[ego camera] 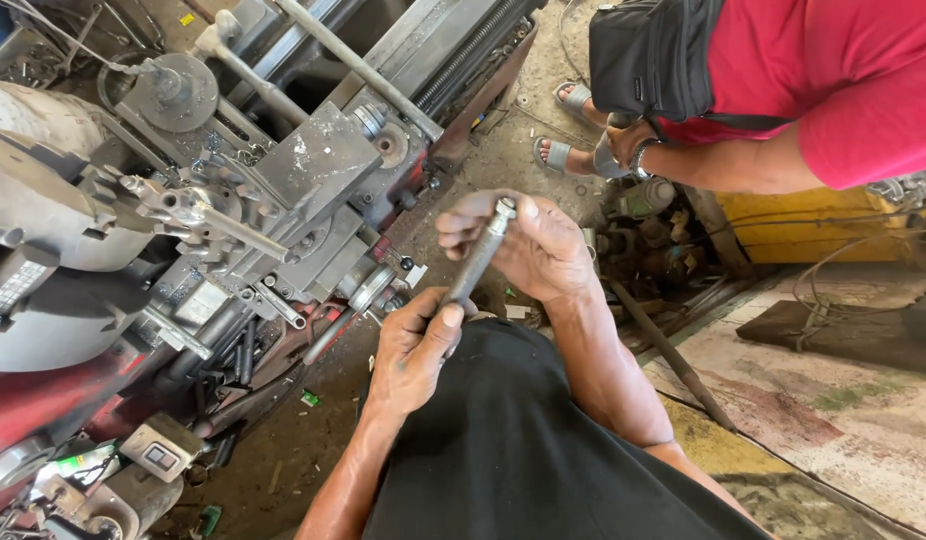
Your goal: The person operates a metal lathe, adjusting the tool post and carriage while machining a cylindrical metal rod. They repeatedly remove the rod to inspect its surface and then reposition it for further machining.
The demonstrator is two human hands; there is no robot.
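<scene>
while the left hand (415, 345) clamps the lower end of the grey metal rod (475, 262) and the right hand (528, 240) pinches its tip at twelve o'clock, this looks like an inspection step, the lathe (233, 200) waiting at nine o'clock, steady grip needed next.

Dusty concrete floor (313, 440), green scraps (310, 398) near the lathe (233, 230) base; long metal bar (673, 355) lying toward its right edge

We see small grey switch box (161, 457) with dark square label, lower left on machine. Pale rectangular plate (15, 288) with fine markings at left edge. Small yellow sticker (186, 18) top left.
</scene>
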